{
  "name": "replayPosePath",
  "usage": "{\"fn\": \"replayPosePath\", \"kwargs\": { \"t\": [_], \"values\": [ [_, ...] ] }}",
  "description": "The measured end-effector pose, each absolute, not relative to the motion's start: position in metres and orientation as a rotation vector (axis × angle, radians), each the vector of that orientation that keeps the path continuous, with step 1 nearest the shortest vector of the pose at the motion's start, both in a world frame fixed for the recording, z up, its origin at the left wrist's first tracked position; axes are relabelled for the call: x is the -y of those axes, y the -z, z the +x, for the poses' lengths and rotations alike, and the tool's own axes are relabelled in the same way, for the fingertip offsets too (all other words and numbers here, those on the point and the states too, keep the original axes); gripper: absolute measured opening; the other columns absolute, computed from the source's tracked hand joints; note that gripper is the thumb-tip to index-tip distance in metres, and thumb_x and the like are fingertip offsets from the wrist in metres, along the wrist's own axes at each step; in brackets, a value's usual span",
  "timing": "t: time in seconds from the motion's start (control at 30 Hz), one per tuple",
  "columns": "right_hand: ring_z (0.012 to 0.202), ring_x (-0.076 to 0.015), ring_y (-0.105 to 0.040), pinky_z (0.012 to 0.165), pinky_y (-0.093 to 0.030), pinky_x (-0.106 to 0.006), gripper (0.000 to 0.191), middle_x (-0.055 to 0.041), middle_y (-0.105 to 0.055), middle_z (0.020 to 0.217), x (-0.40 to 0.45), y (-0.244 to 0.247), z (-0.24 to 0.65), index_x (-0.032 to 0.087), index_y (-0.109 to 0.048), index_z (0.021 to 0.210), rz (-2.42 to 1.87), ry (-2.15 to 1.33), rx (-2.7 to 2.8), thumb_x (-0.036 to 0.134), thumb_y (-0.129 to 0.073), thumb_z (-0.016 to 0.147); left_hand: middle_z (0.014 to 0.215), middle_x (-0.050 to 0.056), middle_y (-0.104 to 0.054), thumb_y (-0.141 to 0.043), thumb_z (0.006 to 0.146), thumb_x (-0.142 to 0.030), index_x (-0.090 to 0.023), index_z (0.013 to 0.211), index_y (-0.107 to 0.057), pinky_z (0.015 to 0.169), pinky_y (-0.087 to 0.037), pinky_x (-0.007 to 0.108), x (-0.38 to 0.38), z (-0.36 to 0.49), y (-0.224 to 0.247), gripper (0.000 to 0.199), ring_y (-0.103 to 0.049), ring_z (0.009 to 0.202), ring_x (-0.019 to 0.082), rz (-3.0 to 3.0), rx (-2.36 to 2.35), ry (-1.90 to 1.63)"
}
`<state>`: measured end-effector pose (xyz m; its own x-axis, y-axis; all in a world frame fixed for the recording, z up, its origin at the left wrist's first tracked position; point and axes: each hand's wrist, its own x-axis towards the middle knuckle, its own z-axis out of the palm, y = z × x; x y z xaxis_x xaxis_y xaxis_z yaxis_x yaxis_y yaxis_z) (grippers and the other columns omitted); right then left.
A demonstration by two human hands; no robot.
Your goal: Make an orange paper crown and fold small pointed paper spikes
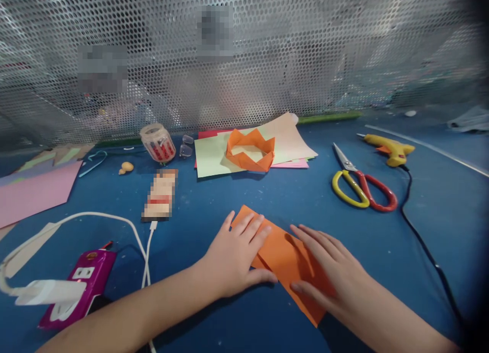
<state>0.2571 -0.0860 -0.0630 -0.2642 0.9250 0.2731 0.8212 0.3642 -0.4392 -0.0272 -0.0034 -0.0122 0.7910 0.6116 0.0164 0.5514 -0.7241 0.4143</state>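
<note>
A folded sheet of orange paper (284,251) lies at a slant on the blue table in front of me. My left hand (240,253) rests on its left part, palm down, with the fingers spread. Over the right part is my right hand (328,271), its fingers stretched out and the thumb apart, partly hiding the paper. Whether the right fingertips press on the paper, I cannot tell. Farther back, a zigzag-edged orange paper ring (250,164) sits on a stack of coloured paper (208,157).
Scissors (355,182) and a yellow glue gun (393,149) with a black cord lie to the right. On the left are a purple power strip (97,269) with a white charger (57,292), a phone (162,195) on its cable, a jar (158,141) and pink paper (34,190). Perforated metal (260,62) stands behind.
</note>
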Motion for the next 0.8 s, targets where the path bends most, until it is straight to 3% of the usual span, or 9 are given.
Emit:
{"fn": "replayPosePath", "kwargs": {
  "t": [0.13,0.23,0.33,0.43,0.53,0.7,0.8],
  "values": [
    [0.139,-0.0366,-0.08,0.113,-0.072,-0.055,0.065,-0.0137,-0.078,0.159,0.089,0.06,0.256,0.032,-0.061,0.175,-1.503,-0.325,2.164,0.041,-0.067,0.11,0.167,0.023,-0.07,-0.062,0.118,-0.071,-0.015,0.172,-0.06,0.134,-0.045,0.063,0.003,-0.025,-0.001,0.077,-0.065,0.155,0.042,2.672,-0.936,-0.154],
    [0.139,-0.0346,-0.08,0.113,-0.072,-0.053,0.057,-0.0131,-0.078,0.157,0.096,0.063,0.244,0.032,-0.062,0.172,-1.478,-0.291,2.119,0.036,-0.054,0.116,0.154,0.022,-0.075,-0.077,0.106,-0.081,-0.016,0.169,-0.062,0.125,-0.054,0.06,0.001,-0.027,-0.007,0.092,-0.072,0.138,0.042,2.694,-0.956,-0.129],
    [0.137,-0.0325,-0.081,0.112,-0.073,-0.051,0.055,-0.0139,-0.079,0.156,0.103,0.064,0.236,0.029,-0.059,0.173,-1.435,-0.274,2.094,0.031,-0.048,0.119,0.156,0.024,-0.072,-0.087,0.091,-0.09,-0.014,0.156,-0.072,0.123,-0.056,0.062,0.002,-0.029,-0.01,0.101,-0.07,0.139,0.045,2.689,-0.97,-0.109],
    [0.132,-0.0294,-0.084,0.107,-0.074,-0.045,0.056,-0.0115,-0.08,0.155,0.103,0.058,0.237,0.032,-0.057,0.173,-1.383,-0.336,2.134,0.027,-0.053,0.118,0.16,0.022,-0.069,-0.09,0.099,-0.073,-0.014,0.144,-0.075,0.122,-0.058,0.064,0.008,-0.028,-0.012,0.076,-0.068,0.145,0.043,2.674,-1.018,-0.089],
    [0.13,-0.0312,-0.085,0.106,-0.074,-0.048,0.06,-0.0115,-0.081,0.153,0.101,0.05,0.241,0.035,-0.055,0.176,-1.394,-0.404,2.137,0.026,-0.054,0.117,0.151,0.015,-0.074,-0.083,0.111,-0.055,-0.019,0.142,-0.075,0.114,-0.064,0.06,0.014,-0.023,-0.013,0.049,-0.074,0.135,0.036,2.654,-1.063,-0.062],
    [0.115,-0.0329,-0.086,0.098,-0.076,-0.049,0.065,-0.0134,-0.085,0.134,0.1,0.059,0.237,0.033,-0.055,0.178,-1.509,-0.48,2.07,0.029,-0.055,0.113,0.148,0.014,-0.075,-0.082,0.113,-0.051,-0.02,0.15,-0.072,0.106,-0.069,0.055,0.015,-0.021,-0.014,0.049,-0.077,0.128,0.034,2.636,-1.06,-0.049],
    [0.106,-0.0319,-0.085,0.093,-0.076,-0.047,0.058,-0.0139,-0.083,0.123,0.1,0.072,0.229,0.029,-0.067,0.169,-1.562,-0.434,2.009,0.029,-0.053,0.112,0.152,0.015,-0.073,-0.082,0.113,-0.051,-0.02,0.151,-0.072,0.111,-0.067,0.059,0.015,-0.022,-0.013,0.05,-0.075,0.135,0.036,2.657,-1.069,-0.053]
  ]
}}
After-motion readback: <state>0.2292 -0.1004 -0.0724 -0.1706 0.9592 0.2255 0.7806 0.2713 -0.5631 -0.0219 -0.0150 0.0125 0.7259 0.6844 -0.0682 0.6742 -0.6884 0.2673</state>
